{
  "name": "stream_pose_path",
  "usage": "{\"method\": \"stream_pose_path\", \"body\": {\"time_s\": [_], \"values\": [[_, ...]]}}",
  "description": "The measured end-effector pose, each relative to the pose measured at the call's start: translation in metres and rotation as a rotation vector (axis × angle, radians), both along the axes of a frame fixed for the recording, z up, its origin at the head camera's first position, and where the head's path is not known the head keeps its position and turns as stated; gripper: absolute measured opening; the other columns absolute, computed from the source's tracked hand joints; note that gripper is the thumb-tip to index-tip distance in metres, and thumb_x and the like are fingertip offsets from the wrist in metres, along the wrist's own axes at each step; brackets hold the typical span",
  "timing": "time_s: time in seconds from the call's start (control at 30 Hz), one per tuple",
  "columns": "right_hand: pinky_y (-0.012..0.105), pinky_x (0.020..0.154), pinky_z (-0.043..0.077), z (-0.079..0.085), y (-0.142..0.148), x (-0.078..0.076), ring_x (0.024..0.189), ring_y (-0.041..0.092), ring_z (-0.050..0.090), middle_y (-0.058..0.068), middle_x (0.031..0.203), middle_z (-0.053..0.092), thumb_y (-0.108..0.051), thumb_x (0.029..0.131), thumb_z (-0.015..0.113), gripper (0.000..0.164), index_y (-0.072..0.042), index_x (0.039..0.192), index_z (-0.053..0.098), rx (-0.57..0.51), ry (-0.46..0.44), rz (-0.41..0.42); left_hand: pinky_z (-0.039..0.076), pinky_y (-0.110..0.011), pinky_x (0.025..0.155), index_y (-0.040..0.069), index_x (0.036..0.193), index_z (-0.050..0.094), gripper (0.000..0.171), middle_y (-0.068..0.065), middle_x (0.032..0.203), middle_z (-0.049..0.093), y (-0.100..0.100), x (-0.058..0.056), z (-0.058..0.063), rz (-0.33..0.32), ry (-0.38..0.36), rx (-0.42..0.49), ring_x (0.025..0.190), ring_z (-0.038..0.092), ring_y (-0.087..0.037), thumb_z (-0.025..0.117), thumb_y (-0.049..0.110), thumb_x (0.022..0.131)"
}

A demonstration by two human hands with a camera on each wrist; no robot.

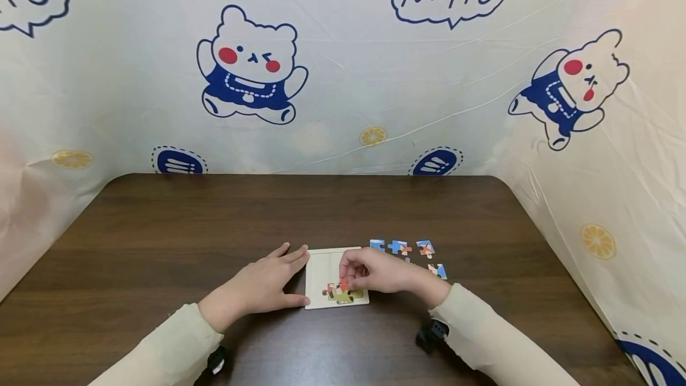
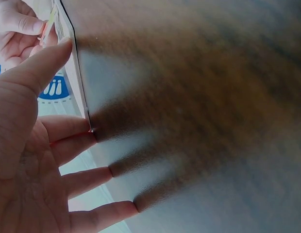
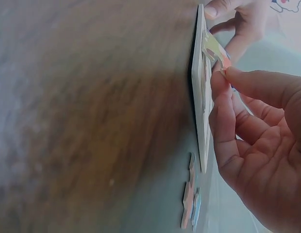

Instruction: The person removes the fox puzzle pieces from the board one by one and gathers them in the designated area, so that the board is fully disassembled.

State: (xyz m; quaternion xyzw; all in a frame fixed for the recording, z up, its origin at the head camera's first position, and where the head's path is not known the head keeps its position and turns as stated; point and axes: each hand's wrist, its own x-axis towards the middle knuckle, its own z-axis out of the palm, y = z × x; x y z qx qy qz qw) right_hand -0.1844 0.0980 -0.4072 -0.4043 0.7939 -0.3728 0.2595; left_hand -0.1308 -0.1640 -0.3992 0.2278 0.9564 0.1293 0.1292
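A pale wooden puzzle board (image 1: 321,264) with a raised rim lies on the table. Spread along its left edge is my left hand (image 1: 261,285), thumb and fingertips at the rim and on the tabletop. My right hand (image 1: 383,270) reaches over the board from the right. Between thumb and index finger it pinches a red and green jigsaw piece (image 3: 218,52), which is tilted up over the board in the right wrist view. Green and red puzzle parts (image 1: 340,298) show at the board's lower right, partly covered by the right fingers.
Several loose jigsaw pieces (image 1: 399,248) in blue, white and orange lie right of the board, some behind my right wrist. The dark wooden table (image 1: 214,213) ends at a printed cloth backdrop (image 1: 343,76) behind and at the sides.
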Motion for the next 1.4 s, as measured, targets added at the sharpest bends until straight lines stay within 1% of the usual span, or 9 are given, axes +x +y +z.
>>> {"method": "stream_pose_path", "body": {"time_s": [0.23, 0.47, 0.87, 1.1, 1.4], "values": [[0.019, 0.068, 0.046, -0.002, 0.009, 0.001, 0.071, 0.003, 0.051, -0.002, 0.079, 0.061, 0.000, 0.094, 0.063, 0.008, -0.006, 0.099, 0.061, -0.012, -0.004, -0.005, 0.049, -0.062, 0.095, 0.008, 0.151, 0.043, 0.084, -0.009, 0.160, 0.037, 0.001, -0.002, -0.002, 0.003, 0.004, -0.007, 0.148, 0.030, -0.044, 0.072, 0.051, 0.086], [0.020, 0.068, 0.047, -0.001, 0.020, 0.003, 0.072, 0.002, 0.052, 0.001, 0.080, 0.062, 0.000, 0.094, 0.062, 0.007, -0.005, 0.100, 0.061, -0.026, 0.016, 0.003, 0.048, -0.062, 0.095, 0.007, 0.151, 0.043, 0.083, -0.009, 0.160, 0.037, 0.000, -0.001, -0.002, -0.003, 0.014, -0.013, 0.147, 0.031, -0.044, 0.072, 0.051, 0.086], [0.020, 0.066, 0.045, 0.000, 0.038, 0.005, 0.071, 0.004, 0.051, -0.002, 0.079, 0.060, -0.002, 0.094, 0.065, 0.007, -0.006, 0.099, 0.062, 0.009, 0.005, -0.044, 0.047, -0.061, 0.097, 0.007, 0.151, 0.042, 0.084, -0.009, 0.160, 0.037, -0.001, -0.002, -0.003, -0.008, 0.015, -0.017, 0.147, 0.030, -0.044, 0.072, 0.051, 0.086], [0.021, 0.068, 0.046, 0.001, 0.052, 0.007, 0.072, 0.005, 0.052, -0.003, 0.080, 0.060, -0.003, 0.093, 0.065, 0.008, -0.007, 0.099, 0.062, 0.022, -0.011, -0.080, 0.047, -0.062, 0.097, 0.008, 0.152, 0.042, 0.084, -0.009, 0.160, 0.036, 0.000, -0.002, -0.004, -0.008, 0.012, -0.013, 0.148, 0.030, -0.044, 0.071, 0.052, 0.087], [0.021, 0.069, 0.047, 0.000, 0.071, 0.007, 0.075, 0.004, 0.053, 0.000, 0.082, 0.061, -0.003, 0.093, 0.066, 0.009, -0.006, 0.101, 0.062, 0.013, 0.000, -0.090, 0.048, -0.061, 0.096, 0.008, 0.152, 0.041, 0.084, -0.009, 0.160, 0.037, 0.000, -0.003, -0.005, -0.010, 0.010, -0.011, 0.147, 0.030, -0.044, 0.071, 0.052, 0.087]]}}
